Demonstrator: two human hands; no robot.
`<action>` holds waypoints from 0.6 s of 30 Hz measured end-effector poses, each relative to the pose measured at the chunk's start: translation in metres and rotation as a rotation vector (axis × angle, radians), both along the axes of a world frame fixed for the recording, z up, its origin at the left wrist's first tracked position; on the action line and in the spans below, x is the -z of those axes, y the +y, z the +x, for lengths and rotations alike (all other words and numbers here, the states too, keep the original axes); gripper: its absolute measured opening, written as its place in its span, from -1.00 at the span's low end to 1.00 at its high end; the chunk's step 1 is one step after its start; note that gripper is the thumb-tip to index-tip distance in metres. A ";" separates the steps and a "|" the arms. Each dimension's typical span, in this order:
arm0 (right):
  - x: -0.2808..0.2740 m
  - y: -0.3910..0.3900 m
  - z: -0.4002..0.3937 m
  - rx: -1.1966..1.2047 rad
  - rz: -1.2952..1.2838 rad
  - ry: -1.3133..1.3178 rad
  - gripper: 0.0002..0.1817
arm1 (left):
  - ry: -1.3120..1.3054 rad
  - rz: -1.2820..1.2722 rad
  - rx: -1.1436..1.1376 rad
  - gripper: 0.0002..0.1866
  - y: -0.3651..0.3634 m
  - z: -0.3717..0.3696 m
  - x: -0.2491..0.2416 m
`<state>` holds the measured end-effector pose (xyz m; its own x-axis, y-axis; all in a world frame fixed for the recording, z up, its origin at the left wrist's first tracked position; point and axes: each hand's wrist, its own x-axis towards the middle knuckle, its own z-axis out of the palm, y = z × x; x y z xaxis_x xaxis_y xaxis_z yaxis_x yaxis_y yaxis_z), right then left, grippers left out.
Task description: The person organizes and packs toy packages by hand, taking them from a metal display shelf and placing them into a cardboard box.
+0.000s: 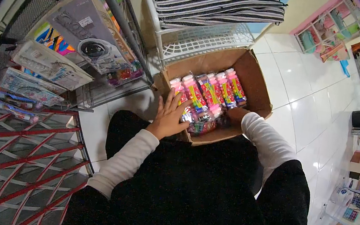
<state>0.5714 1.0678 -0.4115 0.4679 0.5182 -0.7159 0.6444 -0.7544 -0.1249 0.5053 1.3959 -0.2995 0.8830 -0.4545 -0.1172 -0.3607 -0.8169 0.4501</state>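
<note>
An open cardboard box [263, 85] stands on the floor before my knees. Inside it, several colourful plastic-wrapped packets [214, 92] lie side by side, pink at their far ends with red and yellow printing. My left hand [169, 115] rests over the box's left edge, fingers spread and touching the leftmost packets. Reaching into the near right part of the box is my right hand [236, 114]; its fingers are hidden among the packets, so whether they grip anything does not show. More packets lie beneath, partly covered.
A white plastic rack [207, 43] with a striped cloth [216, 6] stands behind the box. On the left are a metal shelf with packaged notebooks [93, 42] and a red folding gate [24, 155]. White tiled floor [307, 111] extends right, towards shelves and goods.
</note>
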 end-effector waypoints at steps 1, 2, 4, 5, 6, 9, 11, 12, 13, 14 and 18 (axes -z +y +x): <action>0.002 0.002 -0.002 0.007 -0.012 0.052 -0.72 | 0.003 -0.005 0.004 -0.27 0.000 0.000 0.000; 0.005 0.002 -0.004 0.014 -0.026 0.105 -0.71 | 0.015 -0.026 -0.004 -0.26 0.000 0.000 0.000; -0.006 0.012 -0.007 0.041 -0.035 0.098 -0.75 | 0.034 -0.068 -0.021 -0.24 -0.001 0.000 0.001; -0.012 0.016 -0.007 0.054 -0.039 0.093 -0.76 | 0.021 -0.075 -0.022 -0.24 -0.001 0.000 0.003; -0.003 0.014 -0.006 -0.044 -0.079 0.119 -0.76 | 0.006 -0.081 -0.024 -0.24 -0.002 0.000 0.005; 0.064 -0.010 0.000 -0.066 -0.131 0.281 -0.73 | -0.008 -0.078 -0.031 -0.25 0.000 -0.001 0.006; 0.121 -0.030 0.005 -0.068 -0.148 0.387 -0.71 | -0.011 -0.080 -0.036 -0.26 0.001 -0.002 0.006; 0.130 -0.030 0.005 -0.072 -0.151 0.429 -0.70 | -0.013 -0.087 -0.038 -0.26 0.001 -0.003 0.006; 0.140 -0.029 0.006 -0.105 -0.143 0.459 -0.70 | -0.018 -0.095 -0.040 -0.27 0.002 -0.003 0.006; 0.146 -0.032 0.009 0.062 -0.198 0.522 -0.68 | -0.025 -0.100 -0.038 -0.27 0.002 -0.003 0.006; 0.142 -0.033 0.011 0.059 -0.186 0.405 -0.64 | -0.046 -0.116 -0.036 -0.27 0.002 -0.003 0.006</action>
